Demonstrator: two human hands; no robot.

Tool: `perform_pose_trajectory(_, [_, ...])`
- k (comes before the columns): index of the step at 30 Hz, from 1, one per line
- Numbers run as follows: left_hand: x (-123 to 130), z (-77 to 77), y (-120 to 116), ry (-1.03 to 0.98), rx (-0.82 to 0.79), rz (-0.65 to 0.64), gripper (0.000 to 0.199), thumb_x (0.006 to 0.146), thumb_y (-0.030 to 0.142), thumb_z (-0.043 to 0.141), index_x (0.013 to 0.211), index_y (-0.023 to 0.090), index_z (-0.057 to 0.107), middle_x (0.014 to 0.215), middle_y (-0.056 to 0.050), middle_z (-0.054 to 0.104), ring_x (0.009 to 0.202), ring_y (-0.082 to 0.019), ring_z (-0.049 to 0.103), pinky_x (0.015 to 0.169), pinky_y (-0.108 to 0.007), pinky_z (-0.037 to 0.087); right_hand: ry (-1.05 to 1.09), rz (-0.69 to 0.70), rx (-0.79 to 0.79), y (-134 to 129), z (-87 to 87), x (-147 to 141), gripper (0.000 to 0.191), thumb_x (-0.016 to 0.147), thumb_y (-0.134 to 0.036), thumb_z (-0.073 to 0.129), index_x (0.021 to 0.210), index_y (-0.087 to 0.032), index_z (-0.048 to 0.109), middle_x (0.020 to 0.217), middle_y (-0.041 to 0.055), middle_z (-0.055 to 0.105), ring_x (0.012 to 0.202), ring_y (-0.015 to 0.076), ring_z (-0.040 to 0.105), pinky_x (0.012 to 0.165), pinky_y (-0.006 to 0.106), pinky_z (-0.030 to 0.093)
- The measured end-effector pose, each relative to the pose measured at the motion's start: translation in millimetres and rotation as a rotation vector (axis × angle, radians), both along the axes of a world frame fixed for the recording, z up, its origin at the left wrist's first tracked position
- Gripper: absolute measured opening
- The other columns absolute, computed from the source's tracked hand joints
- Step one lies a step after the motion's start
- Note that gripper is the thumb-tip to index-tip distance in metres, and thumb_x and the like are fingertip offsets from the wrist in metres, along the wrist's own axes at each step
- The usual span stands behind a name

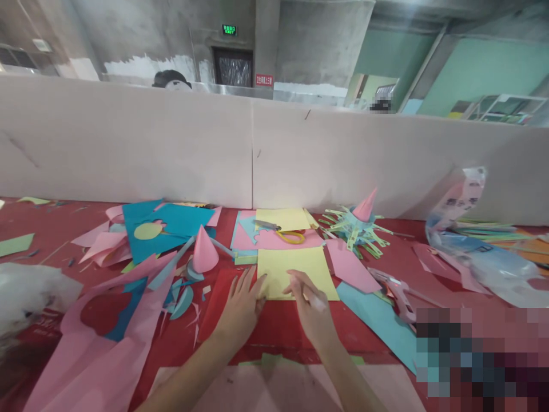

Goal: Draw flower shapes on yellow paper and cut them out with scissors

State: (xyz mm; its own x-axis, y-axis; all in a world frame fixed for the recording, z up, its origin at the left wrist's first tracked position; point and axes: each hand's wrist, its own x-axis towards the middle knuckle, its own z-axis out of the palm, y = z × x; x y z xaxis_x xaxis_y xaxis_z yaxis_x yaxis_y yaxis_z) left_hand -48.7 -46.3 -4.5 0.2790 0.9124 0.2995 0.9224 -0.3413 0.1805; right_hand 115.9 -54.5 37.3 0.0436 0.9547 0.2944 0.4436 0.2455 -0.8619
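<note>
Fingers point(242, 281) of the left hand point(238, 312), loosely spread, rested at the left edge of the yellow paper sheet point(295, 260), seemingly to keep it flat, while the right hand point(312, 313) curled over it, any grip impossible to tell, with yellow-handled scissors point(279, 229) handy just beyond.

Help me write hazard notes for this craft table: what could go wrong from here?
The nearer yellow sheet might shift or crease, since the left hand is only at its left edge while the right hand is over it. The yellow-handled scissors lie just beyond that sheet, so a careless forward reach could brush against them. The glue gun lies close to a pink sheet; if hot, which I can't tell, it could mark it.
</note>
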Motion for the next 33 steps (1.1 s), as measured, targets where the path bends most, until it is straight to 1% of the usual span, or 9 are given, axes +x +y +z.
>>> perform_pose_trajectory(2, [-4.3,-2.1,-0.1,-0.008,-0.022,-0.010,0.043,0.083,0.019,0.039,0.126,0.025,0.039,0.136,-0.008,0.036,0.125,-0.023,0.031,0.099,-0.043,0.031,0.121,-0.005,-0.034,5.3,-2.1,-10.6,0.035,0.087,-0.041,0.036,0.080,-0.019,0.061,0.063,0.0026,0.060,0.070,0.0165,0.060,0.064,0.024,0.044])
perform_pose_trajectory(5, [-6.9,-3.5,0.0,-0.028,-0.045,-0.007,0.040,0.082,0.019,0.040,0.121,0.024,0.044,0.133,-0.008,0.039,0.123,-0.022,0.034,0.100,-0.043,0.030,0.243,0.006,-0.084,16.2,-12.6,-20.1,0.039,0.082,-0.046,0.042,0.062,-0.017,0.060,0.055,0.0016,0.058,0.057,0.0151,0.058,0.056,0.024,0.044])
perform_pose_trajectory(8, [-7.4,-3.2,0.3,-0.053,-0.042,-0.003,0.039,0.082,0.020,0.041,0.120,0.027,0.045,0.132,-0.005,0.041,0.122,-0.022,0.036,0.099,-0.043,0.031,0.291,0.010,-0.139,23.8,-26.3,-21.6,0.033,0.079,-0.046,0.048,0.061,-0.018,0.054,0.045,-0.0021,0.054,0.045,0.0133,0.054,0.050,0.024,0.042])
perform_pose_trajectory(10, [-8.5,-2.6,0.7,-0.057,-0.043,-0.005,0.038,0.083,0.020,0.039,0.119,0.029,0.046,0.132,-0.004,0.042,0.121,-0.021,0.037,0.099,-0.042,0.032,0.290,0.011,-0.161,24.9,-31.8,-20.1,0.032,0.079,-0.044,0.050,0.058,-0.020,0.048,0.041,-0.0044,0.050,0.039,0.0118,0.050,0.048,0.023,0.041])
perform_pose_trajectory(13, [-10.3,-2.4,1.5,-0.048,-0.054,-0.005,0.040,0.082,0.017,0.038,0.119,0.031,0.046,0.132,-0.002,0.041,0.121,-0.020,0.037,0.098,-0.041,0.032,0.253,0.044,-0.133,22.3,-32.0,-17.8,0.037,0.079,-0.040,0.051,0.050,-0.020,0.042,0.043,-0.0041,0.048,0.043,0.0113,0.052,0.052,0.023,0.042])
perform_pose_trajectory(16, [-10.6,-3.6,2.1,-0.029,-0.059,-0.007,0.043,0.082,0.017,0.037,0.123,0.029,0.041,0.135,-0.003,0.038,0.124,-0.020,0.033,0.099,-0.041,0.031,0.236,0.073,-0.130,19.7,-28.5,-17.2,0.036,0.080,-0.037,0.051,0.050,-0.021,0.040,0.043,-0.0048,0.045,0.050,0.0130,0.056,0.057,0.023,0.043])
perform_pose_trajectory(20, [-9.3,-6.3,2.1,0.036,-0.058,0.000,0.045,0.084,0.020,0.034,0.129,0.027,0.035,0.138,-0.005,0.034,0.127,-0.022,0.029,0.101,-0.043,0.029,0.248,0.098,-0.181,19.4,-27.1,-17.8,0.033,0.081,-0.036,0.049,0.053,-0.022,0.037,0.040,-0.0057,0.044,0.053,0.0151,0.059,0.059,0.024,0.044])
perform_pose_trajectory(27, [-8.3,-6.8,0.4,0.082,-0.043,0.013,0.046,0.085,0.020,0.033,0.130,0.028,0.033,0.138,-0.005,0.035,0.126,-0.022,0.030,0.101,-0.043,0.029,0.134,0.108,-0.162,18.6,-26.8,-17.6,0.035,0.081,-0.035,0.048,0.050,-0.022,0.037,0.040,-0.0054,0.046,0.044,0.0118,0.053,0.053,0.022,0.041])
perform_pose_trajectory(33, [-9.1,-5.7,1.1,0.101,-0.052,0.003,0.047,0.085,0.020,0.033,0.131,0.028,0.032,0.138,-0.005,0.035,0.127,-0.022,0.029,0.101,-0.043,0.029,0.084,0.066,-0.151,18.8,-27.7,-18.8,0.035,0.082,-0.037,0.047,0.052,-0.022,0.036,0.043,-0.0050,0.047,0.047,0.0118,0.053,0.054,0.021,0.040])
